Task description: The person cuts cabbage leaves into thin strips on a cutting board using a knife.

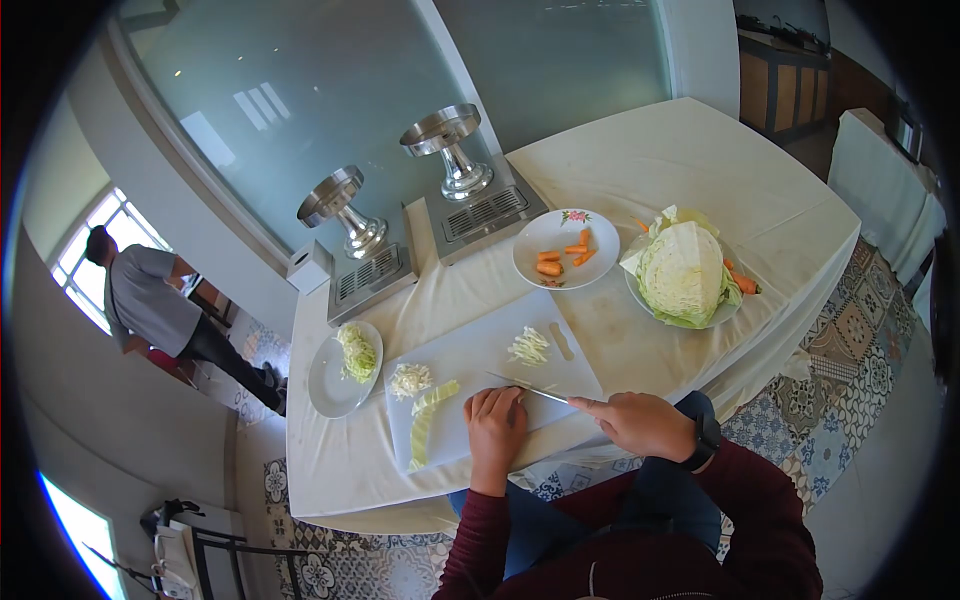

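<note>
My right hand (640,424) grips a kitchen knife (540,389), its blade pointing left across the white cutting board (480,345). My left hand (495,428) rests on the board with fingers curled down beside the blade; whatever lies under them is mostly hidden. Just past the knife is a small pile of shredded cabbage (529,346). Another shredded pile (410,380) sits on the board's left part, near a long pale-green cabbage strip (422,430). Left of the board, a white plate (328,388) carries a clump of cabbage (356,353).
Beyond the board stand a white bowl (530,236) with carrot pieces (575,250) and a plate with a large cabbage (682,270) and carrots. Two metal stands (465,175) are at the table's back. A person (155,290) stands at far left.
</note>
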The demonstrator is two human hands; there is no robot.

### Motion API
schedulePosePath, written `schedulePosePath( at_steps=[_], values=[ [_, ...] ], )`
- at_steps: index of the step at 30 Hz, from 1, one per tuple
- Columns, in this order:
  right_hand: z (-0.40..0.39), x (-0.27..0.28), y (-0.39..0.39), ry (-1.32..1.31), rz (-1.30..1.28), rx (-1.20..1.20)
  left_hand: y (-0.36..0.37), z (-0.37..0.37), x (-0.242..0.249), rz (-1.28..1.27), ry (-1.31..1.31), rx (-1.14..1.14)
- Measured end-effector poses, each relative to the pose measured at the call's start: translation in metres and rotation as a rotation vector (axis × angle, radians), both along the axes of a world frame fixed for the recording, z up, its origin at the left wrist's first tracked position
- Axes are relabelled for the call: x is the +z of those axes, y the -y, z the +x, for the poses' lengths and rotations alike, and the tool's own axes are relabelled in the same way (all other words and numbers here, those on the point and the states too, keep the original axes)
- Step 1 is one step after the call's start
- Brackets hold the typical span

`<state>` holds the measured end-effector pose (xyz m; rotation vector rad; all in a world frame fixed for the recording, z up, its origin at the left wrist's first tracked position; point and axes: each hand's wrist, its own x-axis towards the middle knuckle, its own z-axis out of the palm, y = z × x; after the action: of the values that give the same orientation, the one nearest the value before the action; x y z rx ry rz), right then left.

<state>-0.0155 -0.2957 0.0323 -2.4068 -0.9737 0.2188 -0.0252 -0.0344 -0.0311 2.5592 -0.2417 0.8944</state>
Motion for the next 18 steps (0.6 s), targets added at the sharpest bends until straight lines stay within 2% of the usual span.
schedulePosePath(
  at_steps=[15,18],
  values=[
    [-0.0061,-0.0003,-0.001,0.03,0.063,0.014,-0.0007,-0.0004,0.0031,0.005,-0.003,-0.024],
    [-0.007,0.0027,-0.0026,-0.003,0.008,-0.019,-0.0021,-0.0005,-0.0026,0.003,0.01,-0.003]
  ],
)
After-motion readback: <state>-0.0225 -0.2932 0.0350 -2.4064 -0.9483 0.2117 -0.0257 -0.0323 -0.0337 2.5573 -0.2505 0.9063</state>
